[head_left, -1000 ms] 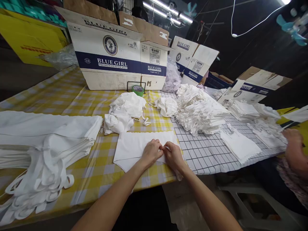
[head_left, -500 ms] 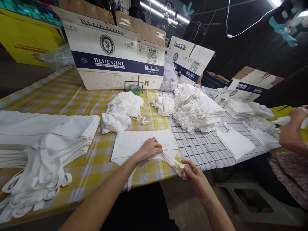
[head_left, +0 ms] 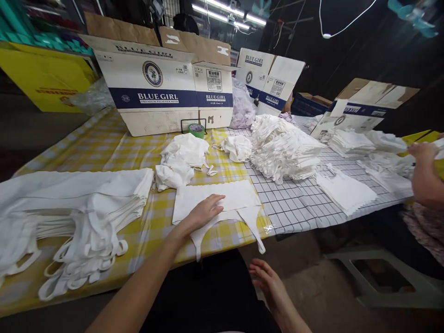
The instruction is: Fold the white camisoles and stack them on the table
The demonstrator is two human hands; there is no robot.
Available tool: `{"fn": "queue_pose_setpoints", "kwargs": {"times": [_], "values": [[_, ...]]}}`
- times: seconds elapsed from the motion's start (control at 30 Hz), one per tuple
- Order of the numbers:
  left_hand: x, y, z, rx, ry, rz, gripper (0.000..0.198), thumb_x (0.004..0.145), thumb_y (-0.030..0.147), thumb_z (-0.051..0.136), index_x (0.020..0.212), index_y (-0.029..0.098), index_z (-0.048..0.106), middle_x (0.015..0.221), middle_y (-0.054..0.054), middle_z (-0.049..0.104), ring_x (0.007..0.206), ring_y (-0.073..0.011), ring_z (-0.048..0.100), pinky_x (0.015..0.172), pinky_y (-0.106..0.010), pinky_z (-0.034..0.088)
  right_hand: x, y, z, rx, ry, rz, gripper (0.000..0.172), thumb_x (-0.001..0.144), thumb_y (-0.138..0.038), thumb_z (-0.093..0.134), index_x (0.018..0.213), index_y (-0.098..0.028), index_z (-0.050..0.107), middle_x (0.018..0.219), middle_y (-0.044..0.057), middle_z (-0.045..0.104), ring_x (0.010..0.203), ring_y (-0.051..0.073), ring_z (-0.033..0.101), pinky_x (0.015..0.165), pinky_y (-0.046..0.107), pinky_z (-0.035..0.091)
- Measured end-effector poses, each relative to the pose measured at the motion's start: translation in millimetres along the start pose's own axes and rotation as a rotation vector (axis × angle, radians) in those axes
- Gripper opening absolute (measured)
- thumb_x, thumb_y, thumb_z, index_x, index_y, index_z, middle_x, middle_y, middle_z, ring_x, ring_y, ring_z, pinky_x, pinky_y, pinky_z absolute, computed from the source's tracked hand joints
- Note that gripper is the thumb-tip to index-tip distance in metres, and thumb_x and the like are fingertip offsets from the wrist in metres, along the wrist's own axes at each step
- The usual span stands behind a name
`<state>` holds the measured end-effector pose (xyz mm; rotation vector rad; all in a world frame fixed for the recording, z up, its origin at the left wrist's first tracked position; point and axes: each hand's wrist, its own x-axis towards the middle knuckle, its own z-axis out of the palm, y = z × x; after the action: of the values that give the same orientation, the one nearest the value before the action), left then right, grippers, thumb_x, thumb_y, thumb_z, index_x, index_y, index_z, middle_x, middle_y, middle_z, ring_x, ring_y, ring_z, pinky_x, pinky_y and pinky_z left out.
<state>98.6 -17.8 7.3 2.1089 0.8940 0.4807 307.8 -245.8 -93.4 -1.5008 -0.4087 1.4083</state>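
Observation:
A white strappy garment [head_left: 239, 194], like a camisole top, lies flat near the table's front edge, its straps pointing toward me. My left hand [head_left: 204, 211] rests on it, fingers stretched out. Below the table edge, my right hand [head_left: 267, 280] hovers with fingers apart and nothing in them, a little short of the garment's right strap. To the left is a thick stack of similar white garments [head_left: 114, 189] with looped straps hanging forward. Just behind the garment sit crumpled white pieces [head_left: 183, 150] and a small strap scrap [head_left: 212, 171].
A large beer carton [head_left: 156, 115] stands at the back, a green tape roll [head_left: 196, 130] before it. Heaped white garments [head_left: 284, 150] lie on the grid-patterned cloth [head_left: 287, 212]. At right, another person's arm [head_left: 425, 171] shows above a grey stool [head_left: 374, 268].
My right hand has let go of the garment's right strap and drawn back below the table edge. The strap now lies flat. My left hand stays on the fabric.

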Motion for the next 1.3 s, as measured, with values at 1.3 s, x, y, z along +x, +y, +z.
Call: {"fn": "queue_pose_setpoints", "kwargs": {"times": [1.3], "values": [[-86.0, -23.2, 25.9, 0.757, 0.189, -0.144, 0.051, 0.090, 0.041, 0.031, 0.138, 0.024, 0.028, 0.148, -0.005, 0.017, 0.135, -0.0242, 0.016, 0.108, -0.049, 0.013, -118.4, -72.9, 14.3, -0.138, -0.619, 0.029, 0.026, 0.081, -0.035, 0.055, 0.073, -0.012, 0.066, 0.058, 0.008, 0.064, 0.054, 0.015, 0.059, 0.057, 0.026, 0.040]]}}
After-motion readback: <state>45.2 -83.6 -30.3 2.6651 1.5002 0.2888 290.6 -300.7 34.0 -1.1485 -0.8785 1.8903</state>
